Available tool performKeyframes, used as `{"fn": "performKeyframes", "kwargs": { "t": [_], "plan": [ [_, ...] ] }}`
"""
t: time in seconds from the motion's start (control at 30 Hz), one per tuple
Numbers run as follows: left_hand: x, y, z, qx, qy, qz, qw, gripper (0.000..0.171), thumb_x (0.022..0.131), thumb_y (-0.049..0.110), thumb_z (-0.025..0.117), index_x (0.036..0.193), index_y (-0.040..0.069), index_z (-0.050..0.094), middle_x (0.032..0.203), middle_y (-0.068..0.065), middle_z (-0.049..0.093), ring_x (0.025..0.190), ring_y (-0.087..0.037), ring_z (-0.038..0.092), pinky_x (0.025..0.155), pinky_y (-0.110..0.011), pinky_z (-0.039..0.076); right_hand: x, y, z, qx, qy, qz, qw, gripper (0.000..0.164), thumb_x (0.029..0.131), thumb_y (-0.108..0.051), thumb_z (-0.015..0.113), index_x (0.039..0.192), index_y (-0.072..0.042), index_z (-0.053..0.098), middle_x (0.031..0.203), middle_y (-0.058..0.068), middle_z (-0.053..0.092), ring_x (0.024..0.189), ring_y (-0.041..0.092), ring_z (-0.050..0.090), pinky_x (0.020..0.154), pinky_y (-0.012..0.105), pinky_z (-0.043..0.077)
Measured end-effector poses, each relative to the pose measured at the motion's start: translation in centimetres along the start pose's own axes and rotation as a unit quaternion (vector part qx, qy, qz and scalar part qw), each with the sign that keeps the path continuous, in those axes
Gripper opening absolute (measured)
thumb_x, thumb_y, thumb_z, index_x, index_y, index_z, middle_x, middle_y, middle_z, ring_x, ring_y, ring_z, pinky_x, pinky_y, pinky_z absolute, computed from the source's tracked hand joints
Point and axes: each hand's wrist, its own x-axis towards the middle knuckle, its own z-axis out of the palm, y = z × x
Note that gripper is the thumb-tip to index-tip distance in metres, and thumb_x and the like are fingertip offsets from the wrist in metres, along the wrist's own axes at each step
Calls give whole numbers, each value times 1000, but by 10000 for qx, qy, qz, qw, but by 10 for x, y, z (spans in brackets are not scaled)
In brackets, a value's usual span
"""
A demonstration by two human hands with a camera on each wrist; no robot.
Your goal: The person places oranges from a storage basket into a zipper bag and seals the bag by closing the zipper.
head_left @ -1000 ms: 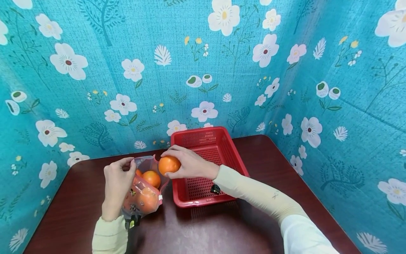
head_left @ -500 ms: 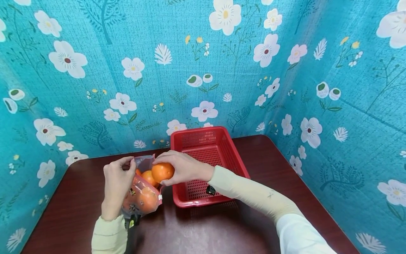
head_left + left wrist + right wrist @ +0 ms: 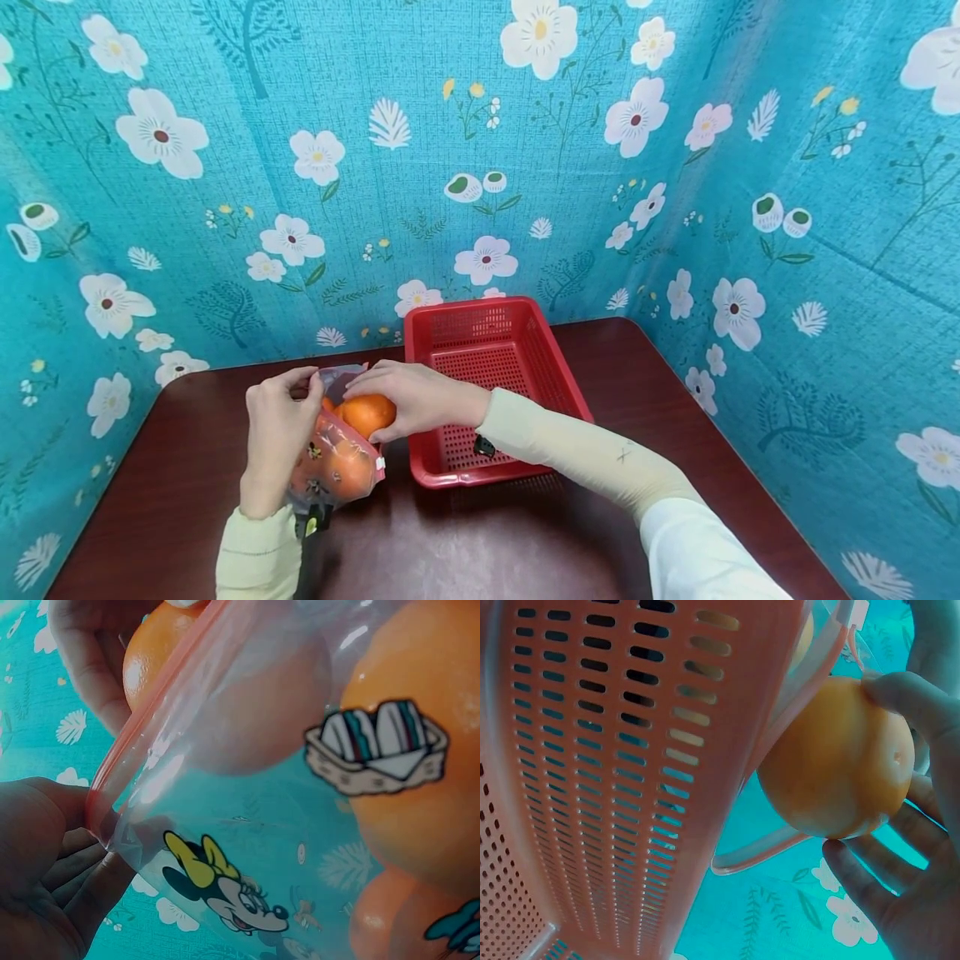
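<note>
Clear, thin plastic zip bag w/ cartoon prints [image 3: 330, 475] hung or stood over the glossy, dark reddish-brown counter [image 3: 450, 542]; couldn't tell which. Its film bulged round several big, smooth orange fruits [image 3: 420, 675] inside. Person's left hand [image 3: 281, 421] pinched the left of the bag's pinkish-red rim [image 3: 154, 697] betw. thumb & fingertips, prob. to keep the mouth apart, b/c film that floppy would likely sag. Right hand [image 3: 416, 398] was curled snugly round a bright, rounded, faintly pebbled orange [image 3: 369, 413], thumb one side, fingers t'other; that fruit sat at the bag's mouth, seemingly w/in the rim. Just right: rectangular red plastic basket w/ slotted sides [image 3: 487, 477], prob. set close for easy reach. Floral turquoise cloth [image 3: 420, 192] hung behind, weave showing.
</note>
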Motion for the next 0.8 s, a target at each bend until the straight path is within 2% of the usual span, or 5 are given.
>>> {"fn": "performKeyframes", "kwargs": {
  "t": [0.13, 0.23, 0.37, 0.6, 0.8],
  "plan": [
    [-1, 1, -1, -20, -16, -26, 10000, 12, 88, -2, 72, 98, -8, 77, 84, -21, 75, 66, -31, 72, 65, -44, 60, 4, -2, 2, -23, -148, -94, 9998, 64, 83, -38, 83, 140, -18, 62, 143, -4, 60, 135, 14, 49, 104, 17, 43],
    [-1, 1, -1, -49, -12, -36, 10000, 13, 88, -3, 72, 98, -9, 77, 85, -23, 75, 67, -33, 72, 67, -49, 60, 7, -1, 4, 60, -237, -167, 9996, 66, 84, -36, 84, 142, -16, 60, 147, -1, 58, 139, 14, 48, 116, 21, 33],
    [-1, 2, -2, -57, 19, 17, 10000, 13, 88, -3, 72, 98, -10, 76, 86, -24, 75, 67, -35, 72, 67, -51, 60, 12, 0, 6, 318, -374, -267, 9984, 70, 84, -33, 83, 146, -13, 56, 150, 3, 55, 142, 13, 45, 122, 22, 20],
    [-3, 1, -3, -28, -22, -13, 10000, 14, 89, -2, 71, 100, -10, 76, 87, -25, 75, 69, -37, 72, 67, -52, 60, 14, 0, 7, 471, -592, -253, 9968, 71, 84, -29, 84, 146, -13, 55, 153, 4, 51, 144, 14, 42, 113, 16, 33],
    [-1, 2, -2, -13, 44, 78, 10000, 13, 89, -3, 71, 98, -10, 76, 86, -25, 75, 67, -35, 73, 66, -52, 60, 16, -1, 7, 308, -625, -379, 9968, 68, 83, -29, 84, 144, -15, 57, 152, 1, 52, 144, 12, 41, 117, 18, 29]
  ]
}}
